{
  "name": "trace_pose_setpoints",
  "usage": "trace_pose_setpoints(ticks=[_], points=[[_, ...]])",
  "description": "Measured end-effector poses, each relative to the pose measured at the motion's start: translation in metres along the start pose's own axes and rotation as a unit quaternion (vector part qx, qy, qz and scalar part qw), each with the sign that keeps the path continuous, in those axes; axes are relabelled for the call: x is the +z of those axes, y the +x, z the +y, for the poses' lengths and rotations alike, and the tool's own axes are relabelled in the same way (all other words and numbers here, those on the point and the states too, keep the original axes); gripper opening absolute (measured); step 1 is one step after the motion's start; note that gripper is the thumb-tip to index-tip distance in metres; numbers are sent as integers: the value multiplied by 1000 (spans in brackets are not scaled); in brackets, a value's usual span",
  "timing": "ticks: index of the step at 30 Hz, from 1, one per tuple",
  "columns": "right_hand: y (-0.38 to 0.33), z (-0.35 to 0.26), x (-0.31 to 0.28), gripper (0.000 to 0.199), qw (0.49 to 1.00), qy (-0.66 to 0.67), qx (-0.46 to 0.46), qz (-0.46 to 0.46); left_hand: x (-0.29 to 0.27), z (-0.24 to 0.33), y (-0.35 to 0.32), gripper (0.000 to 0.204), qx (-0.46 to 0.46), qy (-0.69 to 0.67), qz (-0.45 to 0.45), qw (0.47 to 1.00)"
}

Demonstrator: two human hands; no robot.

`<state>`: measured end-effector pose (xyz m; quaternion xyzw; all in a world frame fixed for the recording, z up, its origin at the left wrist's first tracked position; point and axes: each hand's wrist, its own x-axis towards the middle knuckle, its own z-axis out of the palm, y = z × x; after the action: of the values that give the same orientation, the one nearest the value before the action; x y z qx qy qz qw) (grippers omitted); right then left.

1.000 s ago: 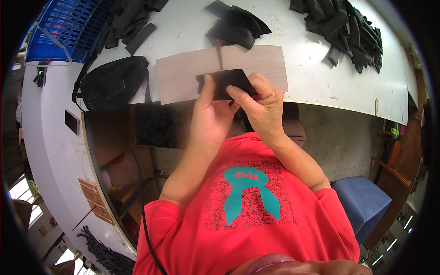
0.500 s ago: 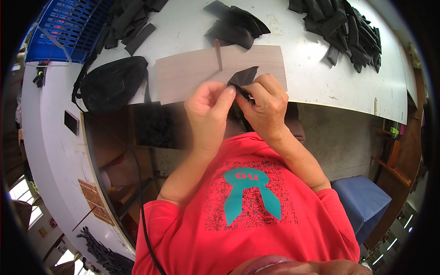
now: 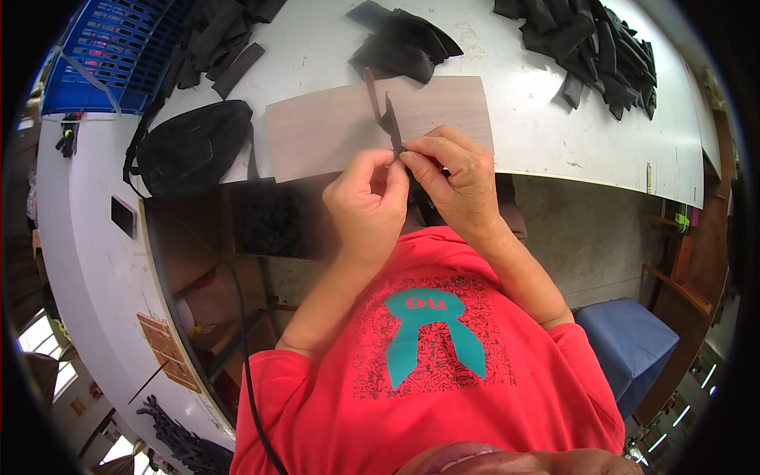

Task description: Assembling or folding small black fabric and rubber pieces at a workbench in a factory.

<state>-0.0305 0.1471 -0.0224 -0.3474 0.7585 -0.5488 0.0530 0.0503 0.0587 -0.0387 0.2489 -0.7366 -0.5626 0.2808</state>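
My left hand (image 3: 369,204) and my right hand (image 3: 454,177) meet at the near edge of the white table (image 3: 554,134). Both pinch a small black piece (image 3: 390,123) that stands on edge between the fingertips, seen nearly side-on. It sticks up over a brown rectangular board (image 3: 332,131) lying flat on the table. A thin brown stick (image 3: 370,87) lies on that board just behind the piece.
A black bag (image 3: 194,146) rests left of the board. Piles of black pieces lie behind the board (image 3: 400,47), at the far right (image 3: 594,43) and at the far left (image 3: 218,39). A blue crate (image 3: 111,51) stands far left; a blue stool (image 3: 629,348) is lower right.
The black piece was held flat and wide in both hands; it has been folded or turned until it now stands narrow on edge between my fingertips.
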Motion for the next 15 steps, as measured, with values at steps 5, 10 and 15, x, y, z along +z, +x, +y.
trace_pose_setpoints(ticks=[5, 10, 15], points=[[-3, 19, 17, 11, 969, -211, -127, 20, 7, -14, 5, 10, 60, 41, 108, 991], [-3, 28, 19, 10, 988, -136, -56, 48, -13, -3, 22, 24, -185, -316, -47, 929], [-5, 20, 5, 4, 981, 103, 164, -26, -14, -3, 23, 28, -120, -307, -176, 928]])
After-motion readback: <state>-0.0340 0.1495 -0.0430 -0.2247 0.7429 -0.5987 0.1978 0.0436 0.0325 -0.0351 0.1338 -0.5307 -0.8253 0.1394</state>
